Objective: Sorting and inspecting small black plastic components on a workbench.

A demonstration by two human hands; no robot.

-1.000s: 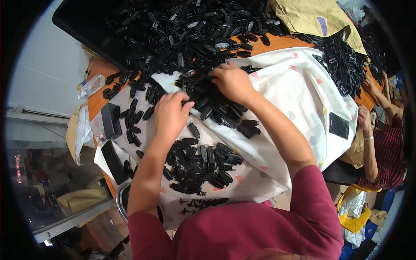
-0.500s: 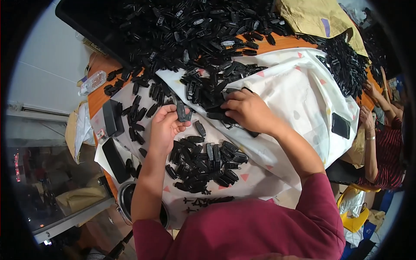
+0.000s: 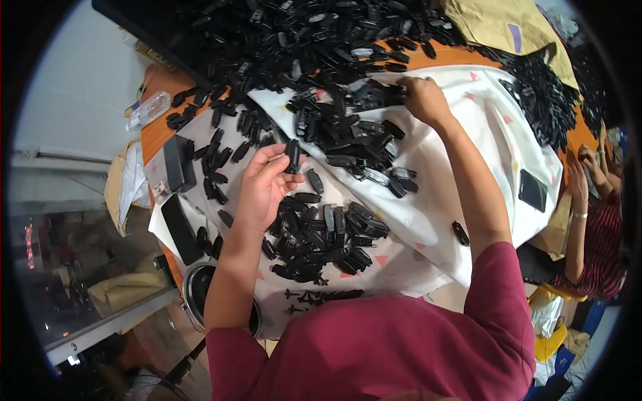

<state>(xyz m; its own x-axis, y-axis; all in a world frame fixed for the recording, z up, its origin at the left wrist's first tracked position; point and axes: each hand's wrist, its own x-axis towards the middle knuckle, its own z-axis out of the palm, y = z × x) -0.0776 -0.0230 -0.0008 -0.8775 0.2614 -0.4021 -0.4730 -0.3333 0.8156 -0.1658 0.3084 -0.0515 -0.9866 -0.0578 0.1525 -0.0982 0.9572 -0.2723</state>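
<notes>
My left hand point(image 3: 266, 180) pinches a small black elongated plastic piece point(image 3: 292, 157) upright between thumb and fingers, over the near side of the cloth. Reaching farther out, my right hand point(image 3: 426, 102) is at the right edge of a heap of similar black pieces point(image 3: 371, 97). Its fingers are curled down, and what they hold, if anything, is hidden. Between the hands lies a loose group of black pieces point(image 3: 378, 160) on the white cloth point(image 3: 438, 180). Closer to my body is another pile of these pieces point(image 3: 314, 234).
A large black heap point(image 3: 287, 40) covers the far table. At left are a clear plastic bottle point(image 3: 148, 111), a black box point(image 3: 179, 164) and a dark flat object point(image 3: 179, 229). A phone point(image 3: 533, 191) lies at right, near another person's hands point(image 3: 579, 177). A brown paper bag point(image 3: 498, 27) sits far right.
My right hand has moved away and to the right, from the middle group to the far heap's edge, uncovering pieces on the cloth. My left hand still holds its piece, now turned slightly.
</notes>
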